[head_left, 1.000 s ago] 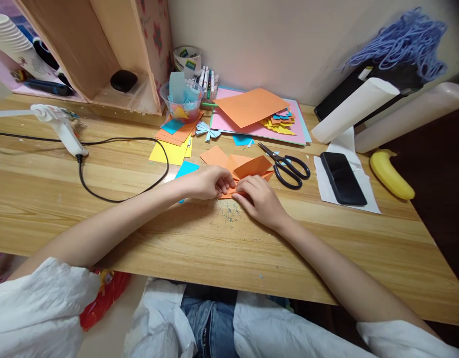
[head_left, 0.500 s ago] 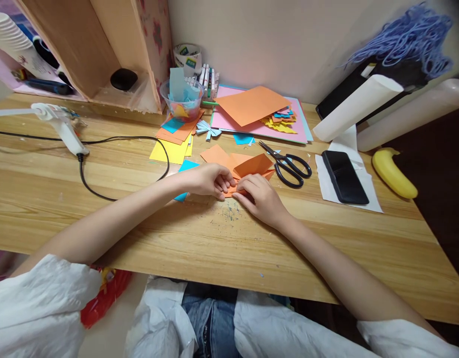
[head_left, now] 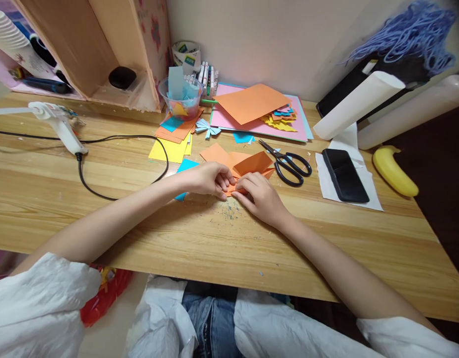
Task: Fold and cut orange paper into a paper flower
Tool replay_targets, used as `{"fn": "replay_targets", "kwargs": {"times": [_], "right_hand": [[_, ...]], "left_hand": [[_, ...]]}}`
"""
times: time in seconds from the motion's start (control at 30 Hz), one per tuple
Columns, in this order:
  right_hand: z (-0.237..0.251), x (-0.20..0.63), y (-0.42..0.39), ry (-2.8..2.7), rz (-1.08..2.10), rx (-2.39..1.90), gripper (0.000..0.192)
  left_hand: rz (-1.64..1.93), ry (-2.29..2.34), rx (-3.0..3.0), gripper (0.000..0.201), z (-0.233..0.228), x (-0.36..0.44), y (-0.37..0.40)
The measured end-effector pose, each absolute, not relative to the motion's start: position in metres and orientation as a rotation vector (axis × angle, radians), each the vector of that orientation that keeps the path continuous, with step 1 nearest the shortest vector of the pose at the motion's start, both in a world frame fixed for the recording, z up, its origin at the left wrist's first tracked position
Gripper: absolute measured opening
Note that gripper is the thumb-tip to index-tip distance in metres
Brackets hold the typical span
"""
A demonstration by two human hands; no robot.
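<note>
On the wooden tabletop (head_left: pixel 229 248), between its front and back edges, the orange paper (head_left: pixel 252 163) lies creased, flaps raised; folding looks partly done, its near edge unfinished. The right hand (head_left: pixel 262 200) pinches that edge; the left hand (head_left: pixel 210 180) curls against it, grip impossible to tell.

A plain pale wall (head_left: pixel 252 44) rises behind the light wooden table (head_left: pixel 199 238).

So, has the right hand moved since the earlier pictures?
No, not visibly: against the stains on the desk, the right hand stays put, fingers at the folded orange paper.
</note>
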State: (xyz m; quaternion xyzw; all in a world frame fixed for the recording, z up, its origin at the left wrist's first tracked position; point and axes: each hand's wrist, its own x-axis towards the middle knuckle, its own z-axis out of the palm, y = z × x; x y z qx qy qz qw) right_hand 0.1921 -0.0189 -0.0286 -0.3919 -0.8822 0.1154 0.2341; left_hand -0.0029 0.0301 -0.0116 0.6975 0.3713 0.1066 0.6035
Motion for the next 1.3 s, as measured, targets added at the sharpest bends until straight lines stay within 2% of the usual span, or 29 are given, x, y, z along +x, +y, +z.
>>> {"fn": "replay_targets", "kwargs": {"times": [0.6, 0.97, 1.17, 1.3], "right_hand": [[-0.029, 0.192, -0.02, -2.403, 0.296, -1.133, 0.009], [-0.032, 0.193, -0.02, -2.389, 0.24, -1.118, 0.015], [-0.033, 0.194, -0.018, -2.398, 0.126, -1.134, 0.019], [-0.035, 0.198, -0.015, -2.425, -0.055, -1.091, 0.012]], "left_hand": [[0.263, 0.995, 1.688, 0.033, -0.006, 0.004, 0.026], [0.305, 1.072, 1.754, 0.027, -0.008, 0.008, 0.02], [0.26, 1.126, 1.809, 0.027, -0.005, 0.01, 0.016], [0.249, 1.136, 1.812, 0.032, -0.006, 0.01, 0.014]]}}
